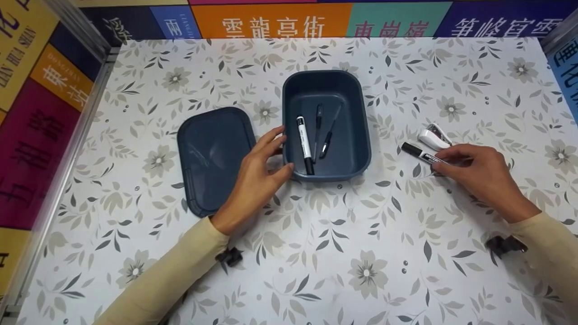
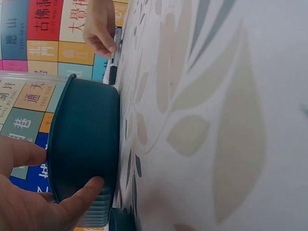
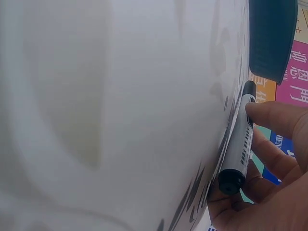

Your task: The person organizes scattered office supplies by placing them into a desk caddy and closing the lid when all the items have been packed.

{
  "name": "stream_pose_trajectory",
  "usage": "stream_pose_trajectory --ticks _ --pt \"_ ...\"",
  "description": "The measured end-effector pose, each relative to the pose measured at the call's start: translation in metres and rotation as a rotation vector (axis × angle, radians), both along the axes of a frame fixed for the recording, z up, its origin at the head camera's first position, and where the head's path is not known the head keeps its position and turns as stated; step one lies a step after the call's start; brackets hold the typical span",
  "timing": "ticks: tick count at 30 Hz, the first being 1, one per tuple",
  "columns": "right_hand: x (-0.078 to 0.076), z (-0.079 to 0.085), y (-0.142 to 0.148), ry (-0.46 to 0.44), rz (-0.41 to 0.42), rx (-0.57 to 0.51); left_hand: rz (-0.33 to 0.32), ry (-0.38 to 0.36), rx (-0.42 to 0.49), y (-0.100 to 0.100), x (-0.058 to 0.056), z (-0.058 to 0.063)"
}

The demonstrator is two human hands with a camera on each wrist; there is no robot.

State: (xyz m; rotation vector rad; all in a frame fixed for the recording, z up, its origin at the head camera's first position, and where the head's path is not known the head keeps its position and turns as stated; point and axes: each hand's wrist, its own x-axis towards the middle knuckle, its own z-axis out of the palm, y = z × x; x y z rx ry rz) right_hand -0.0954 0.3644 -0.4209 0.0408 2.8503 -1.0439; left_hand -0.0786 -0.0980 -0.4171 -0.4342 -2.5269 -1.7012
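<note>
My right hand [image 1: 483, 176] pinches a black-capped whiteboard marker [image 1: 422, 155] low over the table; in the right wrist view the marker [image 3: 238, 144] lies close along the tabletop, with the fingers at its far side. Just beyond it sits a small white stapler [image 1: 434, 136], partly behind the fingers. My left hand [image 1: 259, 176] touches the left wall and near left corner of a dark blue open box [image 1: 366, 149] with relaxed fingers and thumb. Inside the box lie another white marker with a black cap [image 1: 304, 142] and two slim pens [image 1: 318, 119].
A dark blue lid [image 1: 212, 153] lies flat left of the box, partly under my left forearm. A floral cloth [image 1: 316, 253] covers the table. Colourful panels with lettering [image 1: 271, 20] stand along the back and sides.
</note>
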Motion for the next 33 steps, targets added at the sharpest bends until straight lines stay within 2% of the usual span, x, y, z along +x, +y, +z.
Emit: stream_pose_trajectory --ticks 13,24,33 --pt "0.003 0.002 -0.007 0.037 -0.020 -0.064 0.005 -0.025 0.012 0.000 0.001 0.000" --pt "0.003 0.006 -0.010 0.020 -0.055 -0.090 0.003 -0.037 0.021 0.001 0.001 0.000" --pt "0.003 0.010 -0.017 0.010 -0.080 -0.154 -0.004 -0.040 0.038 0.001 0.001 -0.001"
